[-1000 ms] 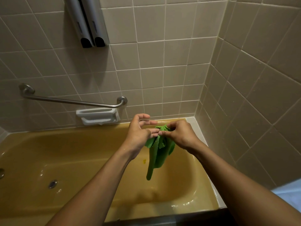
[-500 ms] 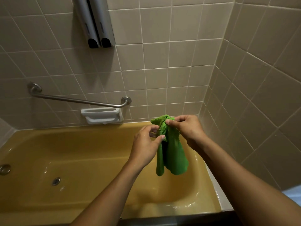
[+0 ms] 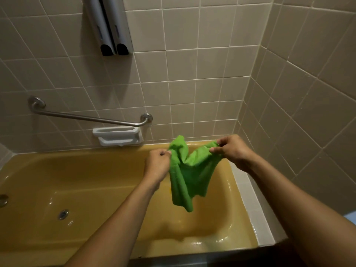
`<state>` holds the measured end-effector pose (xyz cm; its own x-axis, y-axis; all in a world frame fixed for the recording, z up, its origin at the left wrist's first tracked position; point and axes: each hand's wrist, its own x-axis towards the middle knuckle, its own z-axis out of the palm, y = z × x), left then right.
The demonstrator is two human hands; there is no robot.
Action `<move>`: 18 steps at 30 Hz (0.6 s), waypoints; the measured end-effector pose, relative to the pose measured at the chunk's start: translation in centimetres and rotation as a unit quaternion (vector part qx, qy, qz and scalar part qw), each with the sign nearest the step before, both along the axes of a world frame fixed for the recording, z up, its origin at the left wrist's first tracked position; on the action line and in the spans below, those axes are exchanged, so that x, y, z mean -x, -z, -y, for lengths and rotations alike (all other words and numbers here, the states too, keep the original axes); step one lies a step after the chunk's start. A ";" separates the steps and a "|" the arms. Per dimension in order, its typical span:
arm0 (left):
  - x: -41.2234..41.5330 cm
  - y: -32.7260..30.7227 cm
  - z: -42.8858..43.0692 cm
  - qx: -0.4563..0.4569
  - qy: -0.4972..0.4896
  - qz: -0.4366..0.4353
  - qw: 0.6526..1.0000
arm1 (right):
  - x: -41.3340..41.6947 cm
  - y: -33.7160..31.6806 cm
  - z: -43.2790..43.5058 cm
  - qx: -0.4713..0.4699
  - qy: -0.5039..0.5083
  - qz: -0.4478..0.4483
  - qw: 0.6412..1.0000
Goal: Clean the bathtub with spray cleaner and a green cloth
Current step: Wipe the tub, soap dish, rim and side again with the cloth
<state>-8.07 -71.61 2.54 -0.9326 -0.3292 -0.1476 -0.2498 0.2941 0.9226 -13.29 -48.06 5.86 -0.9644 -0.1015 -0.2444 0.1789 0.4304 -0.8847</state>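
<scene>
Both hands, left hand [image 3: 158,164] and right hand [image 3: 232,151], pinch the green cloth [image 3: 187,170] over the bathtub [image 3: 77,189].

**Surfaces Around the Tub**

The green cloth [image 3: 187,174] was a soft, matt fabric with a fine nap, limp in its folds. The bathtub [image 3: 77,189] had a glossy, smooth mustard-yellow finish, with bright wet-looking highlights on its floor. The wall tiles [image 3: 192,74] were smooth beige with a dull sheen and pale grout lines. The grab bar [image 3: 86,118] was satin metal, the drain [image 3: 63,214] shinier metal. The soap dish [image 3: 117,135] looked glossy white, ceramic or plastic, and the dispensers [image 3: 109,26] smooth grey plastic
</scene>
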 end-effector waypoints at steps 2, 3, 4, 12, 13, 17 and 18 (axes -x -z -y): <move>0.3 0.1 1.8 -0.062 -0.016 0.039 0.997 | 0.2 0.7 -1.6 -0.029 0.022 0.004 0.999; 0.2 0.1 2.2 -0.085 -0.008 0.060 0.995 | 0.2 0.9 -2.0 -0.032 0.022 0.006 0.999; 0.1 0.0 2.5 -0.098 0.007 0.079 0.992 | 0.0 1.0 -2.1 -0.035 0.014 0.005 0.999; -0.4 0.7 2.6 -0.091 0.068 0.124 0.986 | 0.1 4.8 -1.4 0.048 0.088 0.099 0.990; -0.5 1.0 2.5 -0.089 0.079 0.129 0.985 | -0.1 4.7 -1.4 0.070 0.094 0.130 0.984; -0.4 1.6 2.2 -0.070 0.039 0.109 0.991 | -0.1 4.3 -2.2 0.090 0.046 0.180 0.978; -0.4 1.5 2.2 -0.042 0.036 0.096 0.994 | -0.2 4.1 -2.4 0.071 0.020 0.177 0.981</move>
